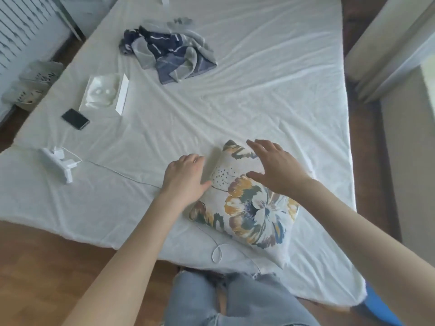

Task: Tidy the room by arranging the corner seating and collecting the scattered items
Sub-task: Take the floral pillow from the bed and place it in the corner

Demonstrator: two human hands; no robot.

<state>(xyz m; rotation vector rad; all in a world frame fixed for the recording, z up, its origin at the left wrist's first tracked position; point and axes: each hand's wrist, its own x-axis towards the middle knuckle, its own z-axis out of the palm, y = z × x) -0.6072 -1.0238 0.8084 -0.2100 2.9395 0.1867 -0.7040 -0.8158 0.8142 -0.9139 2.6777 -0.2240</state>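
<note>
Leftmost, a white plastic adapter point(57, 164) and glossy black phone point(75, 119) lie on the wrinkled sheet point(270, 90). Left hand point(186, 178) rests loosely against the square floral cushion point(247, 205); right hand point(275, 168), fingers spread, hovers above it.

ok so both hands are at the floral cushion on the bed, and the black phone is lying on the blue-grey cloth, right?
Not quite. In the head view the black phone lies on the bare white sheet, beside the white open box, well apart from the blue-grey cloth. The rest holds: the left hand and right hand are both at the floral cushion on the bed.
</note>
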